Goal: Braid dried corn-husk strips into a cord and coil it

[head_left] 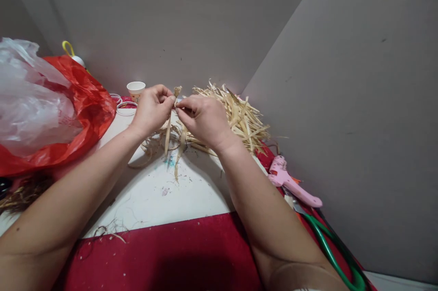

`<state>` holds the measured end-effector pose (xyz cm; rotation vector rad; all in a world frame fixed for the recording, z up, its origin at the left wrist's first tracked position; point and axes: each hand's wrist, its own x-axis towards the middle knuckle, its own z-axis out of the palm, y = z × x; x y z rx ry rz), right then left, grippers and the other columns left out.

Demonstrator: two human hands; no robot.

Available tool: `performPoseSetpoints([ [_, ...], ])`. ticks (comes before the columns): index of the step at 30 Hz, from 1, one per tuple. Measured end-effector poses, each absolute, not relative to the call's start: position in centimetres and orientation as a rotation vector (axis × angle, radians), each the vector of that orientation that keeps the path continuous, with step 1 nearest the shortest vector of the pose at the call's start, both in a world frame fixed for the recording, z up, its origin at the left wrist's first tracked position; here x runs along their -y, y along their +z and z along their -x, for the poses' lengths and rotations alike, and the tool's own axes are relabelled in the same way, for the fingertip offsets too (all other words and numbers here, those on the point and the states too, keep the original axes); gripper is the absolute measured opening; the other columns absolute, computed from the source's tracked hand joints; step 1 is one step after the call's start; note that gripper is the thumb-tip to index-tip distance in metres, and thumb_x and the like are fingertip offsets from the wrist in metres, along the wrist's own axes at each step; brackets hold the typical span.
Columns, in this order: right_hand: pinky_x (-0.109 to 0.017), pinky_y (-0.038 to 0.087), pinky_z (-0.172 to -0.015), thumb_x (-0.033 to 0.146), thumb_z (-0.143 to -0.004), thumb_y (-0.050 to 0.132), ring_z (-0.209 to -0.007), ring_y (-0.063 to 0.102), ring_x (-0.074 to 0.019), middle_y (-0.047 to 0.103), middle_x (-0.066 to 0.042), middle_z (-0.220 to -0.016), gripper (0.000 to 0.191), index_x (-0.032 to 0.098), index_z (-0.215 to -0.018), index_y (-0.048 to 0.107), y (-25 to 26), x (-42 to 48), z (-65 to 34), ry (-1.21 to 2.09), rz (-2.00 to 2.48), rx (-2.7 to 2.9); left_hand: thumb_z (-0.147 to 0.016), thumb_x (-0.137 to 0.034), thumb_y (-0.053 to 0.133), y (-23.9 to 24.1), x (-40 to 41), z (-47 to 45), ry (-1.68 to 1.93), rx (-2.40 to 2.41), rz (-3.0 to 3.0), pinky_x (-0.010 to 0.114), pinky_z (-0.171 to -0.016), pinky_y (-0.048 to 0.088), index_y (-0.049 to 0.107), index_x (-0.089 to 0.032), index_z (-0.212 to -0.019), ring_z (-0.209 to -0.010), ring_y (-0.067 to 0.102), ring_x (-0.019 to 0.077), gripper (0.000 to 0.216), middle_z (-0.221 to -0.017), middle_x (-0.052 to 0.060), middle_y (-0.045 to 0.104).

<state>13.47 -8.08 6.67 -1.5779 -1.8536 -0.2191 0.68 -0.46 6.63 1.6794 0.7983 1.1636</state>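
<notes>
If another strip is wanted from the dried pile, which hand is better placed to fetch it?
Probably the right hand: it is right beside the pile of dried strips. The left hand pinches a dried strip and is nearer the paper cup.

Straw strip (pixel 177 92) partly hidden by hands (pixel 205 120), red bag (pixel 94 99) cut off at left
</notes>
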Motion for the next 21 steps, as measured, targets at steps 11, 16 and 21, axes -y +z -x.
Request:
performPoseSetpoints([
  [11,-0.032,0.03,-0.066,0.02,-0.098,0.043,-0.08,0.058,-0.0198,0.071,-0.012,-0.091,0.03,0.016,-0.097,0.073,6.3,8.3,-11.7,-0.472,1.75,2.032,-0.071,-0.009,0.065,6.7,0.4,-1.1,1.089,-0.74,-1.166,0.016,-0.037,0.022,0.051,-0.016,-0.068,-0.037,0.036,0.0021,0.017,-0.056,-0.004,0.059],
  [16,-0.029,0.035,-0.064,0.03,-0.093,0.057,-0.071,0.056,-0.0165,0.069,-0.007,-0.078,0.023,0.017,-0.08,0.071,6.6,8.3,-12.3,-0.183,1.569,1.877,-0.067,-0.005,0.064,7.1,0.0,-0.6,1.035,-0.714,-1.137,0.015,-0.035,0.017,0.051,-0.015,-0.066,-0.035,0.029,0.0003,0.016,-0.054,-0.004,0.058],
  [21,-0.023,0.036,-0.05,0.04,-0.088,0.066,-0.059,0.054,-0.0105,0.065,-0.003,-0.075,0.023,0.017,-0.084,0.067,7.1,7.7,-14.3,0.353,1.27,1.348,-0.065,-0.007,0.069,7.4,-0.2,-0.2,0.902,-0.6,-1.221,0.015,-0.036,0.017,0.054,-0.014,-0.066,-0.037,0.031,-0.0001,0.016,-0.056,-0.002,0.058],
])
